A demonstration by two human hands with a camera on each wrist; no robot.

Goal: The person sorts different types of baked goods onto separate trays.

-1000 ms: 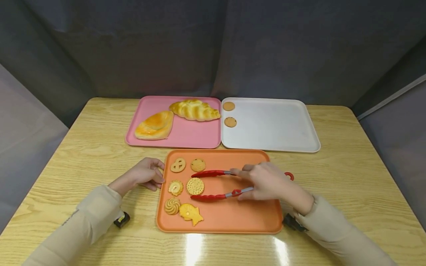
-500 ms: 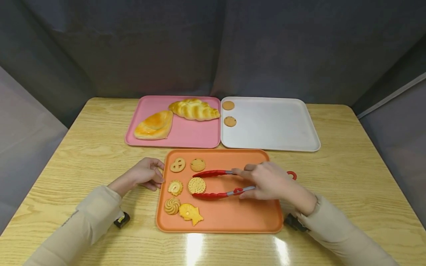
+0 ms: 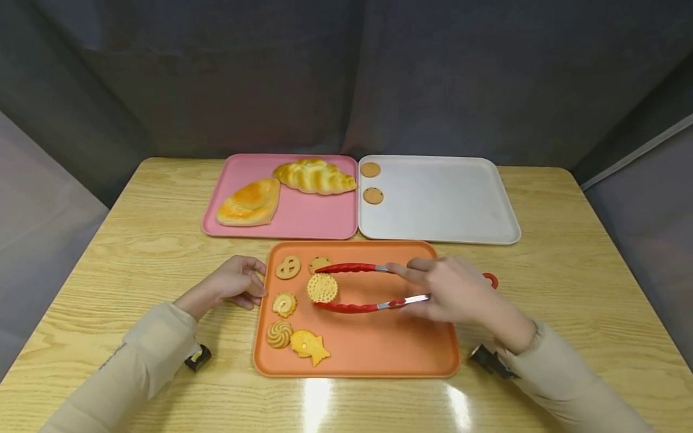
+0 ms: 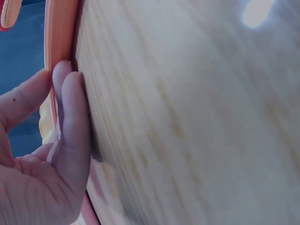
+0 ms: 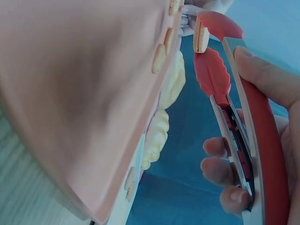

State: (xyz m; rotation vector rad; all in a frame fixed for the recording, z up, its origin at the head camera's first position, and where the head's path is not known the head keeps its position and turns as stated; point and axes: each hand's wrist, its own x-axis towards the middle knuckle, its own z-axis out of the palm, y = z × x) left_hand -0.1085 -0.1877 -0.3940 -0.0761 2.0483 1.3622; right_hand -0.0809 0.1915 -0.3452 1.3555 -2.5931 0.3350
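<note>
Bench (image 3: 568, 264) of pale wood fills the lower half of the head view, carrying three trays. White tray (image 3: 449, 204) sits in the upper right of centre with two small round biscuits (image 3: 372, 183) at its left edge; pink tray (image 3: 308, 219) lies just beside it on the left with two bread pieces (image 3: 281, 189); orange tray (image 3: 390, 349) lies nearest the person at lower centre.

Right hand (image 3: 460, 291) is curled round red tongs (image 3: 360, 287), whose tips pinch the round waffle biscuit (image 3: 322, 288). Compared with half a second ago, that hand has drawn up and to the right, and the biscuit now sits higher in the frame, clamped between the tong arms; in the right wrist view it shows edge-on, apart from the tray. I judge the pick-up to be done and the carry just starting.

Left hand (image 3: 235, 285) has stayed at the orange tray's left rim, fingers loosely curled and touching the rim, holding nothing. Five other biscuits (image 3: 295, 322) lie at the tray's left side.
</note>
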